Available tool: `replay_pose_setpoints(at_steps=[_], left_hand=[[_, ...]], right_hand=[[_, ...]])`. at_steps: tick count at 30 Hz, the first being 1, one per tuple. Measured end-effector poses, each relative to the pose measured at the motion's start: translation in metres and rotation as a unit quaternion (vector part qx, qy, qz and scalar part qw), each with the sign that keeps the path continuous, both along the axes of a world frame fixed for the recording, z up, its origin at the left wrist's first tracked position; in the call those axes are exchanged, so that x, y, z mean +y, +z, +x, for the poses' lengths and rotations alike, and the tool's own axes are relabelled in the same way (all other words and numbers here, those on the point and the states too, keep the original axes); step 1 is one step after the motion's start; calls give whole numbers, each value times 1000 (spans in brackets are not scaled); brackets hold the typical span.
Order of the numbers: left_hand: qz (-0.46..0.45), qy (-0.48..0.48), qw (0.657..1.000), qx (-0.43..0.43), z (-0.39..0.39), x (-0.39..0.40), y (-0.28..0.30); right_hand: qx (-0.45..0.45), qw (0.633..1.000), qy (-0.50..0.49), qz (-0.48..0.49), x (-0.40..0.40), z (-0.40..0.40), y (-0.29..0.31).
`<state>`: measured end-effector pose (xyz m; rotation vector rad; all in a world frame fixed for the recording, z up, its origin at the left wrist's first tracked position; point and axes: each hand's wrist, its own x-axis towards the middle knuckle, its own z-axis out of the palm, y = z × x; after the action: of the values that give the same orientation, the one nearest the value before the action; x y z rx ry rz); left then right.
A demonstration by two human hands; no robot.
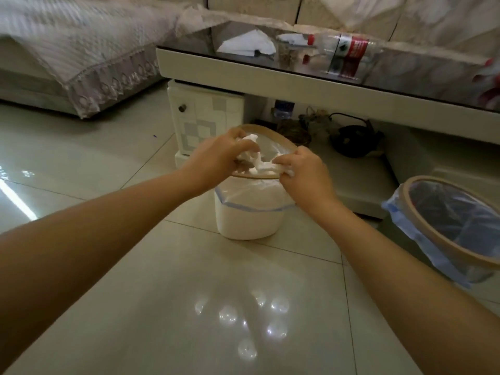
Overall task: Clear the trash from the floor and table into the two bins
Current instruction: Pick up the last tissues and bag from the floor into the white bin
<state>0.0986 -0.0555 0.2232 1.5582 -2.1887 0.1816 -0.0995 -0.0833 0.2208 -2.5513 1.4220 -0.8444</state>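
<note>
Both hands hover over the white round plastic bin: the left hand and the right hand each curl their fingers around crumpled white tissue, held above its wooden rim. At 3 o'clock stands a second bin with a blue liner on the glossy tiled floor. At 12 o'clock, the glass tabletop carries a clear plastic bottle with a red label and white paper.

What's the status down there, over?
Both hands, left and right, gripping crumpled tissue over white bin. Bottle still on table. Nothing blocking.
</note>
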Motion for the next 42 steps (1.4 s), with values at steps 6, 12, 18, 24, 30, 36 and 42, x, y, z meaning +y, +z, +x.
replay_pose_setpoints(at_steps=[6, 12, 18, 24, 30, 36, 42], left_hand=[[-27, 36, 999, 19, 6, -42, 3], [-1, 74, 996, 42, 11, -85, -29], [81, 85, 993, 17, 16, -112, -62], [208, 69, 976, -5, 17, -118, -65], [275, 29, 954, -114, 21, -123, -67], [310, 22, 937, -157, 15, -124, -61], [271, 20, 954, -126, 18, -129, -64]], right_hand=[[36, 998, -48, -12, -36, 38, 24], [40, 995, -91, 25, -73, 61, -6], [114, 983, -62, 127, -94, 70, -40], [263, 921, -70, 280, -108, 70, -44], [323, 894, -51, 308, -124, 66, -45], [360, 866, -35, 346, -136, 71, -48], [315, 890, -33, 327, -139, 73, -51]])
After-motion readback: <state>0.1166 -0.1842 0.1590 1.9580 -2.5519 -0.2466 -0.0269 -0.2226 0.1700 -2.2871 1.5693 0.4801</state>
